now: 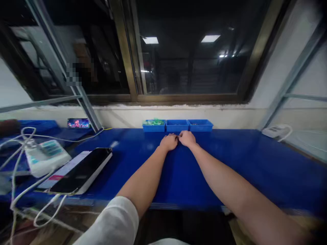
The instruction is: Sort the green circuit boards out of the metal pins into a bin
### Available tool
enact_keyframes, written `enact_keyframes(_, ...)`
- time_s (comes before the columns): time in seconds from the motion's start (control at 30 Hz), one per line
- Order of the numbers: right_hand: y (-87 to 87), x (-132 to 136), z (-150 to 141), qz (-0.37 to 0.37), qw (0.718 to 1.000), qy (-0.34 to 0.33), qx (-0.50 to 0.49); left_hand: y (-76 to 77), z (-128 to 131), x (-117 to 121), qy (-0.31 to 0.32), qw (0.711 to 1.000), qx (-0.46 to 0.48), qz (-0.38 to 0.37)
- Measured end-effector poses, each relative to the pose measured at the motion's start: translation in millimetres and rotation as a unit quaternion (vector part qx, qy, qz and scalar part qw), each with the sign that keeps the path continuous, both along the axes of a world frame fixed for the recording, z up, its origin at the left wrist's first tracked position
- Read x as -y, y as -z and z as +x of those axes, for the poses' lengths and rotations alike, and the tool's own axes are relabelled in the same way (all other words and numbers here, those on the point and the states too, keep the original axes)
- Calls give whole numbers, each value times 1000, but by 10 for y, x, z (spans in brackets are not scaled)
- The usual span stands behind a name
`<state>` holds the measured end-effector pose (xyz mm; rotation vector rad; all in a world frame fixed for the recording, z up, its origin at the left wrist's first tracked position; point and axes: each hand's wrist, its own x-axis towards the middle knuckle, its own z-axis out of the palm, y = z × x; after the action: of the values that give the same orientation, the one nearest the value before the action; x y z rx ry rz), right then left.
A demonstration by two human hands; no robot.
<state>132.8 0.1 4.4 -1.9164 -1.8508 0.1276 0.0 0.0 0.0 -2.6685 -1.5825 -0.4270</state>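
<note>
Both my arms reach forward over a blue tabletop [133, 160]. My left hand [169, 142] and my right hand [187, 138] almost meet near the far side, fingers curled and fingertips close together. Between them is something small and dark, too tiny to make out. Just beyond stand three blue bins in a row. The left bin [154, 128] holds green and clear pieces [156, 121]. In the middle bin [177, 128] and the right bin [201, 128] lie small pieces whose kind I cannot tell.
On the left lie a black phone [84, 170] on a white block, a white power strip [46, 156] and tangled white cables [17, 170]. A lit phone [78, 123] leans farther back. Metal posts [88, 109] rise at the sides. A white socket block [274, 131] sits far right.
</note>
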Motion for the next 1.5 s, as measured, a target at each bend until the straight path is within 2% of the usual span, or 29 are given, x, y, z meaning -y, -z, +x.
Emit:
enact_keyframes(0.5, 47, -72, 10, 13, 998, -60, -10, -17, -21, 2, -14, 997, 67, -21)
enact_keyframes(0.73, 48, -128, -30, 94, 990, -88, -49, -10, -50, -50, -13, 987, 151, 60)
enact_keyframes(0.93, 45, -150, -65, 133, 987, -71, -57, -35, -48, -37, -5, 968, 217, 130)
enact_keyframes(1.2, 21, -104, -61, 138, 973, -112, -144, -25, -38, -50, -9, 955, 268, 129)
enact_keyframes(1.3, 30, -117, -43, 135, 955, -124, -232, -15, -46, -69, -17, 957, 266, 118)
enact_keyframes(1.43, 9, -115, -13, 105, 886, -174, -416, -14, -48, -78, -32, 960, 258, 103)
enact_keyframes(1.5, -17, -98, 3, 82, 859, -192, -469, -23, -45, -71, -40, 962, 253, 92)
